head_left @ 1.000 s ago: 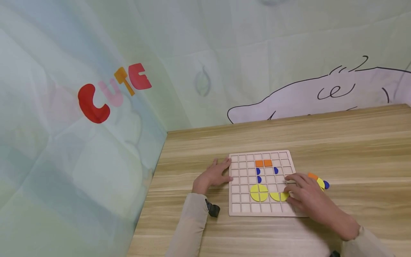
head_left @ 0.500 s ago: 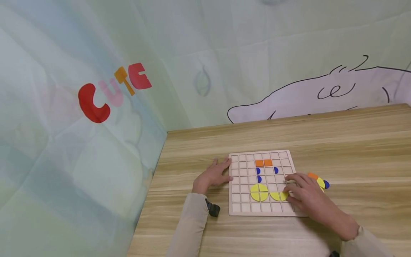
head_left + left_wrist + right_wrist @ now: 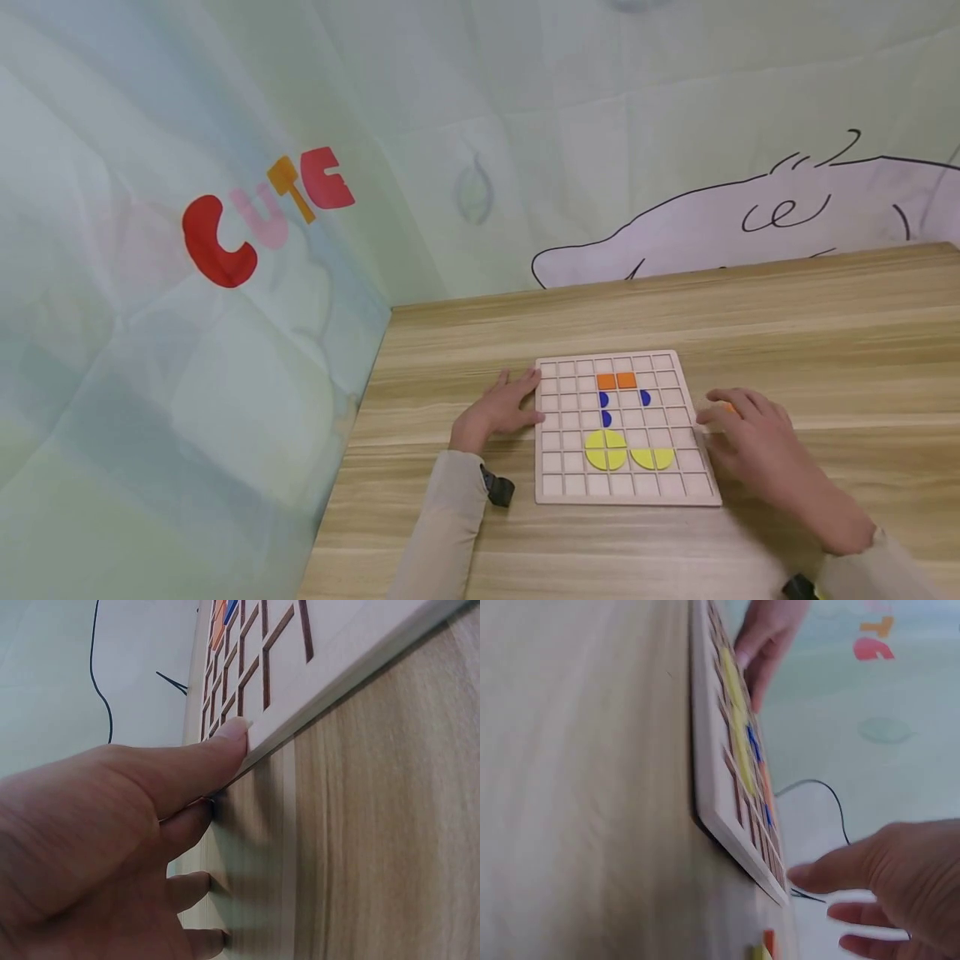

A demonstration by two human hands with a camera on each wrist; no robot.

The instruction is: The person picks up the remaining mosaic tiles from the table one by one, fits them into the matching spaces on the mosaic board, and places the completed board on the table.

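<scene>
A pale wooden grid board point(image 3: 630, 500) lies flat on the table. On it sit two orange squares point(image 3: 626, 381), several blue half-rounds point(image 3: 646, 398), a yellow circle of quarter pieces point(image 3: 596, 442) and, beside that, two more yellow quarters point(image 3: 642, 458) forming a half-round. My left hand point(image 3: 498, 408) rests with spread fingers at the board's left side; in the left wrist view its thumb point(image 3: 217, 742) touches the board's edge. Just past the right edge, my right hand point(image 3: 772, 454) hovers with loosely bent fingers over the loose pieces, mostly hiding them. An orange piece point(image 3: 769, 941) shows below that hand in the right wrist view.
The wood-grain table point(image 3: 465, 342) meets a printed cloth wall point(image 3: 495, 208) behind and another at the left, with coloured letters point(image 3: 217, 242) on it. A dark wrist strap device point(image 3: 498, 489) sits on the left wrist.
My right hand has let go of the yellow quarter on the board and moved right, off the board, over the loose pieces. The left hand has stayed still.
</scene>
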